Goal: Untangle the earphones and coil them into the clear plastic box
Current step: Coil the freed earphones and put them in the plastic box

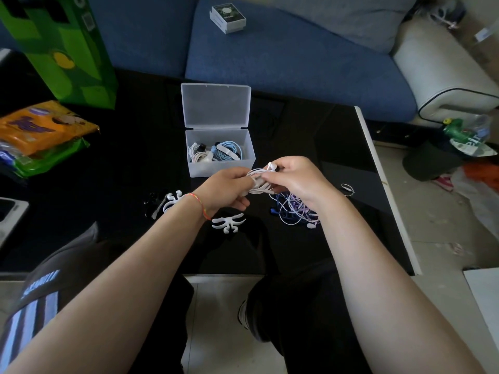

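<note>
Earphones (259,182), white, sit as a partly wound bundle between our two hands, held above the black worktop (310,136) just in front of the clear plastic box (221,151). Our left hand (225,188) has its grip clamped on the left side of the bundle, fingers curled around the loops. Our right hand (295,182) pinches the right side, with one white earbud (271,166) protruding above the fingers.

The clear plastic box stands open, its lid (216,106) hinged back and upright. Inside lie a coiled light-blue cable (229,152) on the right and a coiled white cable (198,155) on the left.

Below our right hand, a tangled pile of cables (294,211) in blue, purple and white rests on the worktop. A separate white cable end (347,188) lies to the right of that hand.

Two white cable winders rest on the worktop: one (228,223) just below our left hand, the other (168,202) partly hidden behind our left wrist, which carries a braided bracelet (201,205).

At the left edge of the worktop we see an orange snack packet (46,125) and a green carton (62,49). A blue sofa (283,58) stands behind the worktop, with a small box (228,17) on its cushion.
</note>
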Tool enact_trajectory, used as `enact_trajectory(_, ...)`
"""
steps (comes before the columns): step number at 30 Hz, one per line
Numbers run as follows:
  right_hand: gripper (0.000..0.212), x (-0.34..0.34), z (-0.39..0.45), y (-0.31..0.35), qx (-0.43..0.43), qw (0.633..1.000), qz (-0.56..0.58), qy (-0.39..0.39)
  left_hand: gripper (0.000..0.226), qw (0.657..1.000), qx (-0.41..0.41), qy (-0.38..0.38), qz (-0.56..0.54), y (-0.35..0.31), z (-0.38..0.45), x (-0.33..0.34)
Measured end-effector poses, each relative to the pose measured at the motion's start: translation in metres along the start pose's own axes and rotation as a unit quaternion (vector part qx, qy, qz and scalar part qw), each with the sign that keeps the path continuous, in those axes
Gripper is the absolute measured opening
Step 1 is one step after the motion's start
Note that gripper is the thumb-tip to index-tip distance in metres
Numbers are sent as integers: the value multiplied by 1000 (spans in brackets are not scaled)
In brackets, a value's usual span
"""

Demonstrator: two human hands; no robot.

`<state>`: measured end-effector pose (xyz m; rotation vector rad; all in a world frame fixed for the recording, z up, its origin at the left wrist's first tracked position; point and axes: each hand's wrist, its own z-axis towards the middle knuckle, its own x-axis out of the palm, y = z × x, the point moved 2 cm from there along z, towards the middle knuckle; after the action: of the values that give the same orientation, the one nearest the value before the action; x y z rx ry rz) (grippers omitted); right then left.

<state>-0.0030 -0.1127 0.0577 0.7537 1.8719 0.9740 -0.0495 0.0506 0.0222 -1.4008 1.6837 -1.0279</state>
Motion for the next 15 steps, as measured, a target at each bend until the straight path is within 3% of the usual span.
enact_trajectory(12,17,0,-2,2,84,974,199,62,20,995,37,58,-71,-3,-2,-3)
enact_trajectory(15,22,-2,-2,4,74,971,220,52,37,984,54,85,-147,-4,-3,-2)
